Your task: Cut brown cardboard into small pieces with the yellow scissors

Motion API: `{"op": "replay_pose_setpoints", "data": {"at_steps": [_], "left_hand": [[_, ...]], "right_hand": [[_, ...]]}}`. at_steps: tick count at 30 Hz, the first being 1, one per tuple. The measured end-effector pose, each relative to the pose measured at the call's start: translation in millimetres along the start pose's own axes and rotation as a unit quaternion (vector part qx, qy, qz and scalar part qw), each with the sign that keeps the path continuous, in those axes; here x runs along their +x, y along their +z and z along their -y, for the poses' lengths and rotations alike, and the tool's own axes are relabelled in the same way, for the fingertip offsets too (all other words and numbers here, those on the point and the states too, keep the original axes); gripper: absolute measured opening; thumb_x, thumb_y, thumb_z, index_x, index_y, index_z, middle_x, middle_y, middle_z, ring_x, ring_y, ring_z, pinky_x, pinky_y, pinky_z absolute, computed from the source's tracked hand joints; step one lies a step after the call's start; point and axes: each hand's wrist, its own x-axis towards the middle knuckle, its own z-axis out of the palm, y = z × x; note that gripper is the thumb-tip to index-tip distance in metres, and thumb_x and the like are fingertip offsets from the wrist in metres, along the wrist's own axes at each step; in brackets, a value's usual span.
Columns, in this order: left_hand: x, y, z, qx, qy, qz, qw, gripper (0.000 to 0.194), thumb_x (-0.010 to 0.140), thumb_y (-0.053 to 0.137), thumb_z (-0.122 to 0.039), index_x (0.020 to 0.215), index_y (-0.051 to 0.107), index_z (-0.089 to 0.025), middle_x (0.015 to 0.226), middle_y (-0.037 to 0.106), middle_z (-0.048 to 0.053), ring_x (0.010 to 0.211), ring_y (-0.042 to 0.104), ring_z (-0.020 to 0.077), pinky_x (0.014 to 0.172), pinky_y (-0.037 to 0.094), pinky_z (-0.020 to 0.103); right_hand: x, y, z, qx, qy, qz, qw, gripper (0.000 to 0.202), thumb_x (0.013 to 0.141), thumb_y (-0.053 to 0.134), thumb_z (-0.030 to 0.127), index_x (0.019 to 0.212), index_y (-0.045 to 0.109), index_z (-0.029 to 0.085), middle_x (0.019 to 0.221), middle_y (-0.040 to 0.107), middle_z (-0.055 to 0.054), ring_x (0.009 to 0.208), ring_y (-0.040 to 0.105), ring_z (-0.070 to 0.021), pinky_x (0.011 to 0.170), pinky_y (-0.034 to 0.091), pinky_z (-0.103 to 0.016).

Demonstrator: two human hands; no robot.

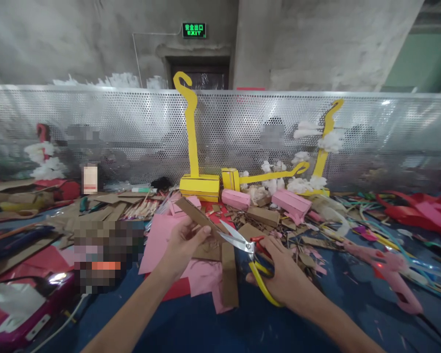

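My left hand [186,241] pinches a narrow brown cardboard strip [194,214] between thumb and fingers and holds it at a slant. In my right hand [279,269] is a pair of scissors [247,246] with one red and one yellow handle loop. Their blades are spread apart around the lower right end of the strip. Whether the blades touch the cardboard, I cannot tell. Beneath my hands lie pink paper sheets [159,240], a red paper piece [177,289] and another cardboard strip [230,274].
A yellow hooked cardboard piece on a box base [199,186] stands by the perforated metal panel [132,117]. Pink paper-covered blocks [235,199] and cardboard scraps lie before it. A pink glue gun [389,269] rests at right, a purple box with tissue [44,314] at left.
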Motion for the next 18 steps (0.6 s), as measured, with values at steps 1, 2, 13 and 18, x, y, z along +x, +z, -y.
{"op": "replay_pose_setpoints", "data": {"at_steps": [1, 2, 13, 18], "left_hand": [[-0.7, 1.2, -0.2, 0.002, -0.003, 0.002, 1.0, 0.026, 0.083, 0.075, -0.027, 0.106, 0.069, -0.016, 0.101, 0.075, 0.006, 0.09, 0.071, 0.0181, 0.082, 0.061, 0.03], [-1.7, 2.5, -0.3, 0.006, -0.008, 0.003, 1.0, 0.026, 0.082, 0.076, -0.027, 0.105, 0.069, -0.016, 0.102, 0.076, 0.006, 0.091, 0.072, 0.0185, 0.083, 0.061, 0.03], [-6.1, 6.1, 0.4, 0.033, -0.044, -0.007, 0.998, 0.033, 0.079, 0.078, -0.032, 0.106, 0.069, -0.016, 0.099, 0.077, 0.007, 0.086, 0.073, 0.0198, 0.078, 0.062, 0.031], [-6.3, 8.2, 2.4, 0.028, -0.039, -0.002, 0.999, 0.032, 0.078, 0.079, -0.032, 0.105, 0.07, -0.016, 0.098, 0.076, 0.007, 0.088, 0.072, 0.0208, 0.081, 0.062, 0.033]], "right_hand": [[-0.5, 0.7, -0.1, 0.003, -0.003, 0.001, 1.0, 0.049, 0.067, 0.084, 0.035, 0.104, 0.054, 0.023, 0.111, 0.06, -0.008, 0.102, 0.055, -0.0305, 0.086, 0.045, -0.042], [-0.9, 1.3, -0.4, 0.005, -0.006, 0.003, 1.0, 0.049, 0.068, 0.084, 0.035, 0.105, 0.055, 0.024, 0.111, 0.06, -0.008, 0.102, 0.055, -0.0305, 0.086, 0.046, -0.042], [1.7, -5.4, 4.4, 0.052, -0.064, 0.007, 0.997, 0.025, 0.075, 0.079, 0.03, 0.094, 0.064, 0.023, 0.105, 0.066, -0.008, 0.103, 0.058, -0.0287, 0.09, 0.046, -0.041], [4.6, -5.6, 1.0, 0.071, -0.054, 0.002, 0.996, 0.023, 0.071, 0.081, 0.03, 0.087, 0.066, 0.022, 0.095, 0.068, -0.006, 0.091, 0.061, -0.0258, 0.08, 0.048, -0.037]]}}
